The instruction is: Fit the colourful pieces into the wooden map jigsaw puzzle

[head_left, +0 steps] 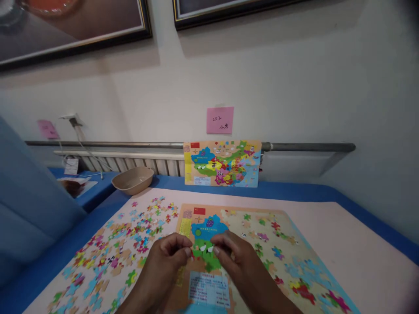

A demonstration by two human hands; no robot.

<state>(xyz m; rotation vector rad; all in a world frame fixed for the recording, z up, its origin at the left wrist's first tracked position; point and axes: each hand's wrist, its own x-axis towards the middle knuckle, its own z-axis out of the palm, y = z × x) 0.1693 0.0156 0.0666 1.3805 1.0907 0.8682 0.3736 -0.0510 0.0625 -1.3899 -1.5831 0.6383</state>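
Note:
A partly assembled map jigsaw puzzle (212,221) lies in front of me, its left side joined into blue, green and orange areas. Over its green part, my left hand (166,257) is closed in a pinch, with a small reddish puzzle piece (192,257) showing at the fingertips. Facing it, my right hand (237,257) is also closed, thumb and forefinger together beside the white animal pictures. Whatever those right fingers hold, if anything, is hidden. Loose pieces (277,252) are scattered over the bare right part of the puzzle board (271,213).
Many loose puzzle pieces (131,235) spread over the pink sheet (327,226) at left. A beige bowl (134,181) stands at the back left. The finished map picture (222,163) leans upright against the radiator (168,165). A blue curtain (29,196) hangs at far left.

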